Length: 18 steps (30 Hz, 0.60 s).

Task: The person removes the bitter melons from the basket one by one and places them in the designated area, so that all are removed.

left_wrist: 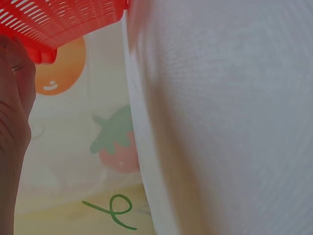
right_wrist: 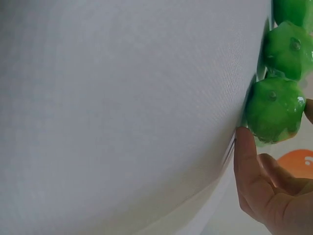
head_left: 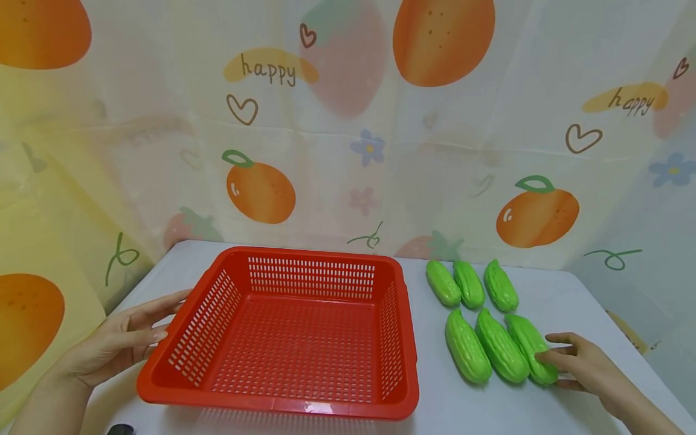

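Observation:
A red plastic basket (head_left: pixel 304 408) with slotted walls stands on the white table, nothing inside it. At its left rim my left hand (head_left: pixel 116 341) touches the side, fingers extended and thumb near the rim; the left wrist view shows this hand (left_wrist: pixel 12 93) beside the basket wall (left_wrist: pixel 73 24). Green ridged bitter melons lie right of the basket in two rows of three. My right hand (head_left: pixel 584 365) pinches the near end of the rightmost front bitter melon (head_left: pixel 524 341). In the right wrist view, fingers lie on two sides of that bitter melon's end (right_wrist: pixel 275 110).
Beside the held one lie a middle front bitter melon (head_left: pixel 501 347) and a left front one (head_left: pixel 467 347). Behind them is the back row, including a bitter melon (head_left: pixel 500 287). A fruit-printed curtain (head_left: pixel 326 157) hangs behind the table. A small black object (head_left: pixel 121 429) shows at the bottom edge.

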### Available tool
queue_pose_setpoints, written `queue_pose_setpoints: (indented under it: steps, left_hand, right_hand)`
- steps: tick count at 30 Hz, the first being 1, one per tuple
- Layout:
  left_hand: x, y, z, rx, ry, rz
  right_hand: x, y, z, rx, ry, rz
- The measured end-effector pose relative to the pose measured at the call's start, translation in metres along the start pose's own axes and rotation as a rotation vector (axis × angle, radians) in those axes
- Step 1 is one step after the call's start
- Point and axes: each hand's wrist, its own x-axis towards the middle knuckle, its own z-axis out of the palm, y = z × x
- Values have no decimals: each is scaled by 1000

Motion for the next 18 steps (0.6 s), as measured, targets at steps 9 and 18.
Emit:
queue_pose_setpoints:
  steps: [9, 18]
  left_hand:
    - [0, -2, -3, 7, -8, 10]
    - [0, 0, 0, -17, -9, -3]
  right_hand:
    - [0, 1, -1, 15, -9, -6]
    - [3, 3, -4, 4, 16, -23]
